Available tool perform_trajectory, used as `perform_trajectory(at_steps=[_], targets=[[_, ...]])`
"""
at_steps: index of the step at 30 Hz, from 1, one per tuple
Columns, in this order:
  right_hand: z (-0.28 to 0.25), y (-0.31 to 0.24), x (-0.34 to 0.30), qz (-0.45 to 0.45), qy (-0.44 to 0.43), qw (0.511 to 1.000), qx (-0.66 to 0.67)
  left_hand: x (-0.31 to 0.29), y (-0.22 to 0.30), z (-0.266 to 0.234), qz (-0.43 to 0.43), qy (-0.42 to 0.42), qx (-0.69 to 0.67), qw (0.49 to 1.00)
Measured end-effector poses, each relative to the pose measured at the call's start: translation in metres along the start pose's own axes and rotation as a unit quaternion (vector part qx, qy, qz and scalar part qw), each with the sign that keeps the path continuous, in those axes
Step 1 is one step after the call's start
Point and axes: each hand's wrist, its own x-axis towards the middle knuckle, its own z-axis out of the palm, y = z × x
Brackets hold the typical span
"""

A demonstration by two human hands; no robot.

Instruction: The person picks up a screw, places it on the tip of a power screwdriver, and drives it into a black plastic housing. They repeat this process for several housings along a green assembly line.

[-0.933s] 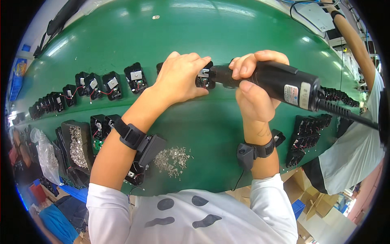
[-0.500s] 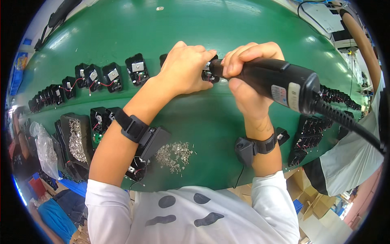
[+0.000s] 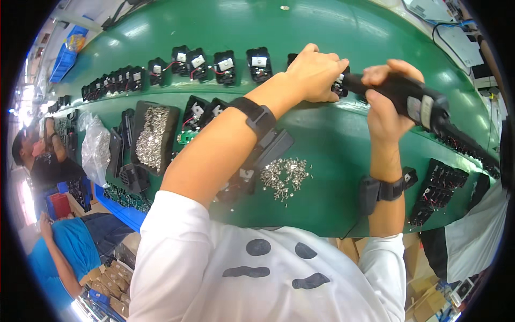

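Note:
At the far side of the green table, my left hand (image 3: 317, 74) is closed around a small black plastic housing (image 3: 339, 90), mostly hidden by the fingers. My right hand (image 3: 387, 104) grips a black corded electric screwdriver (image 3: 410, 95), held nearly level. Its tip points left and meets the housing beside my left fingertips; whether a screw is under it cannot be made out. A loose pile of small silver screws (image 3: 284, 178) lies on the table, nearer to me, between my forearms.
A row of black housings (image 3: 259, 64) with metal plates and red wires runs leftward. A dark tray (image 3: 170, 131) full of screws, a clear plastic bag (image 3: 95, 153) and more housings (image 3: 437, 188) stand about. Co-workers are at left; one person (image 3: 72, 252) wears a blue shirt.
The whole view has swung, so table and hands appear farther right and more of the left side shows. Both hands keep their hold, with the screwdriver still at the housing.

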Motion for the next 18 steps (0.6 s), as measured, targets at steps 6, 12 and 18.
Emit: perform_trajectory(at_steps=[6,12,18], targets=[[0.005,-0.095,-0.043,0.029,0.028,0.999,-0.001,-0.112,0.034,-0.037,-0.006,0.231,-0.065,0.971],[-0.016,-0.108,-0.090,0.128,0.010,0.992,-0.009,-0.280,0.099,-0.007,-0.143,0.156,0.048,0.976],[-0.017,-0.093,-0.094,0.145,0.054,0.987,0.036,-0.281,0.090,0.020,-0.188,0.132,0.125,0.965]])
